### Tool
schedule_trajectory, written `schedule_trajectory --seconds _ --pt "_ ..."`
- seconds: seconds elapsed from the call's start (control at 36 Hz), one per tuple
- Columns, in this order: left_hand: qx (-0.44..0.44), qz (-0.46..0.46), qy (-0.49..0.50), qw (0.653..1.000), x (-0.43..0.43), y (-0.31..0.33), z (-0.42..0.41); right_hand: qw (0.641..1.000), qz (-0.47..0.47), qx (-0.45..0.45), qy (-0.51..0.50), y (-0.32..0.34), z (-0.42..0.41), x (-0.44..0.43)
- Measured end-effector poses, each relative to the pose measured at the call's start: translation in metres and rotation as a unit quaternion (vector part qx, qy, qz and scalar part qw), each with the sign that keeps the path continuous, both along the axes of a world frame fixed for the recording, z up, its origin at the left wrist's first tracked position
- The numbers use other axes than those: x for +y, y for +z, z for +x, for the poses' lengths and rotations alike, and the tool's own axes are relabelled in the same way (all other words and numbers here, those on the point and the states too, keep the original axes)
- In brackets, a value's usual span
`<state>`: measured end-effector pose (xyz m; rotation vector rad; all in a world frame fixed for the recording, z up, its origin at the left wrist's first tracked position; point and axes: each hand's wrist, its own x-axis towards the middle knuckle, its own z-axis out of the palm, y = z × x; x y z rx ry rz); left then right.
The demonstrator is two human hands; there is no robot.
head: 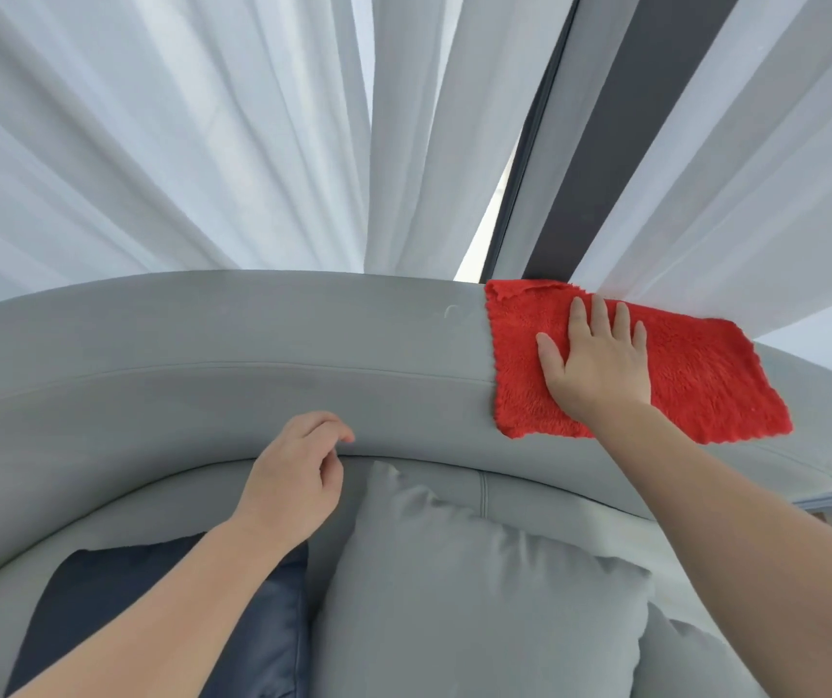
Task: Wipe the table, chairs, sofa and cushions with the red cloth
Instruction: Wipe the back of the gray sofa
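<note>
Hanging white curtains (152,143) back a grey sofa (202,345) w/ grey cushion (479,596) & navy cushion (91,581) on it. Red cloth (706,375) lies spread atop the backrest, right end, right hand (595,365) pressing it w/ flat straight fingers; left hand (293,476) loosely curled, holding nothing, by backrest front.

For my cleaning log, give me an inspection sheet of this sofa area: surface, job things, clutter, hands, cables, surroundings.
Surface: grey curved sofa backrest, with the cloth lying over its top at the right.
Job's things: red cloth spread flat on the backrest; grey cushion and dark blue cushion on the seat below.
Clutter: nothing seen.
Hands: right hand presses flat on the cloth, fingers straight; left hand loosely curled, holding nothing, near the backrest's front.
Cables: nothing seen.
Surroundings: white sheer curtains and a dark window frame behind the sofa.
</note>
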<state>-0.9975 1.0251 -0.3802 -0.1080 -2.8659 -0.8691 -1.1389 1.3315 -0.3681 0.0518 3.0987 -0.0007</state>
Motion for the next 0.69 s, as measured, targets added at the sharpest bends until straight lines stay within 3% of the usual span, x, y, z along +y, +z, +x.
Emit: schedule_trajectory --seconds 0.69 --pt "-0.091 -0.003 0.069 0.993 -0.094 -0.004 0.039 1.0 0.003 0.005 -0.007 -0.006 -0.008 -0.102"
